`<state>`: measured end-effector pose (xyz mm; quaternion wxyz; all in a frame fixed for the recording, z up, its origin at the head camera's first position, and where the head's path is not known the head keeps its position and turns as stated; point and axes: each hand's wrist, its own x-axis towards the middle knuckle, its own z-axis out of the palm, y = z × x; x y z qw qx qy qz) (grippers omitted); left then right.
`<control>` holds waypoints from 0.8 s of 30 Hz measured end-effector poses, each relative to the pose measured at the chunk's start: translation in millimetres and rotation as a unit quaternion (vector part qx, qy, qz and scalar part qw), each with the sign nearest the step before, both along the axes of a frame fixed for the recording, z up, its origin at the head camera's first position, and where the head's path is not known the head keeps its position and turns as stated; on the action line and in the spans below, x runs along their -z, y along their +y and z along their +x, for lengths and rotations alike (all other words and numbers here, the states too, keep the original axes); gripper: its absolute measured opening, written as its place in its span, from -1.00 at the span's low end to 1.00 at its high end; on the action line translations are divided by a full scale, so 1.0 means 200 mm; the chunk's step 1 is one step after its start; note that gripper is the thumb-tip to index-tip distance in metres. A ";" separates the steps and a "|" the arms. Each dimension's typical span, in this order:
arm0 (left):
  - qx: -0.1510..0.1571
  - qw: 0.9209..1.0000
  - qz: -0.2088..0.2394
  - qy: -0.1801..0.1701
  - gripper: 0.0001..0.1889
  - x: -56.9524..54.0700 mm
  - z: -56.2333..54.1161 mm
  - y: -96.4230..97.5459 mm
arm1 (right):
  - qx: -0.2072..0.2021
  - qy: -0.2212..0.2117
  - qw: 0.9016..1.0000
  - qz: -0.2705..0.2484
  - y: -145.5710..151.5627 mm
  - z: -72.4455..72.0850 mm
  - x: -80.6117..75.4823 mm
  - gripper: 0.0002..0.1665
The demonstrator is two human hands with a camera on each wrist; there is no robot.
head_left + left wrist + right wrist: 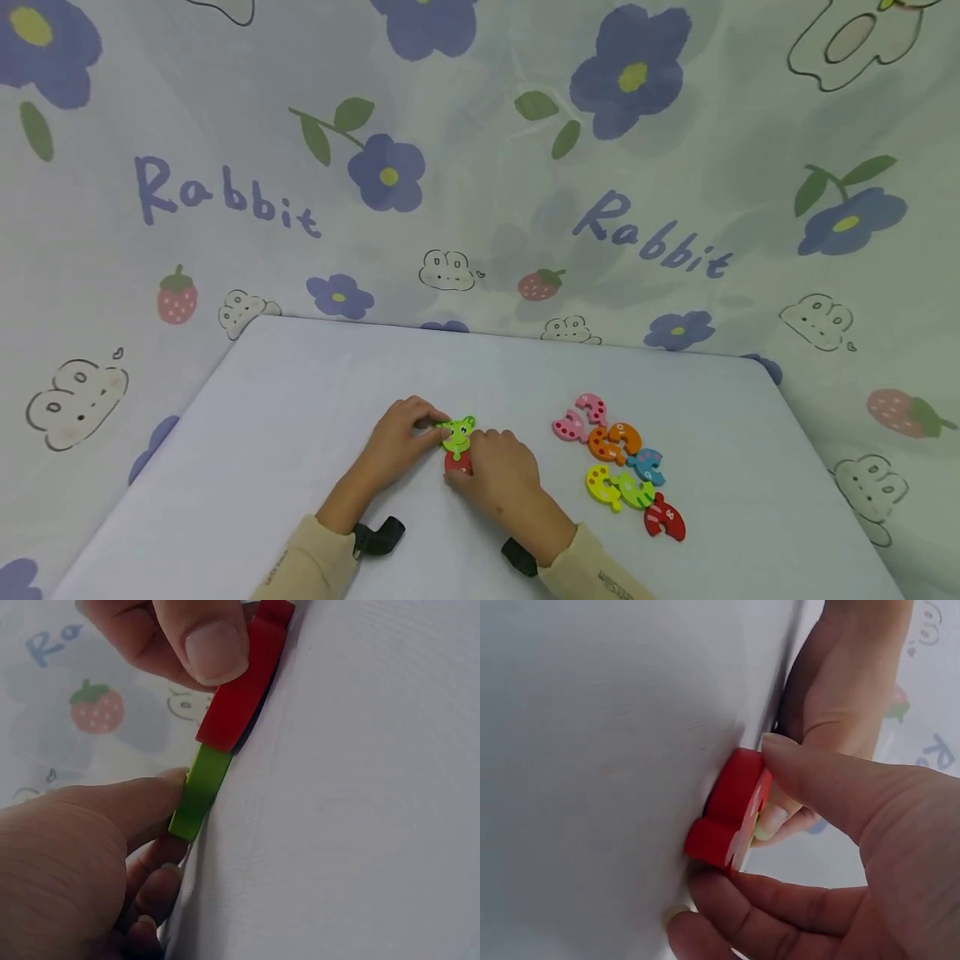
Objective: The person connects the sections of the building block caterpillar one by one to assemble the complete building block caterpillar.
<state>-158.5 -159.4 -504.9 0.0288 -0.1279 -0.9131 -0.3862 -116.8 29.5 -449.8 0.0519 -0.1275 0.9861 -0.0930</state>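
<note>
A green puzzle piece with a smiling animal face (458, 434) lies on the white table, its knob end meeting a red puzzle piece (455, 463) just below it. My left hand (401, 442) holds the green piece at its left side between thumb and fingers. From the right, my right hand (504, 477) grips the red piece, thumb on its near edge and fingers around the far side, partly covering it. Seen edge-on in the left wrist view, the green edge (201, 787) and red edge (244, 690) adjoin. The right wrist view shows the red piece's thick side (733, 787).
To the right lie several loose curved puzzle pieces: pink (570, 427), orange (602, 446), blue (649, 467), yellow (602, 486), green (636, 492) and red (664, 518). Behind the table (337, 367) hangs a patterned cloth (480, 192). Black wrist devices (379, 537) sit at both cuffs.
</note>
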 end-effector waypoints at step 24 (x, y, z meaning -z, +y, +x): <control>-0.006 1.000 0.002 0.000 -0.79 -0.02 0.00 0.01 | -0.016 -0.022 1.000 0.002 0.01 -0.01 0.00 -0.30</control>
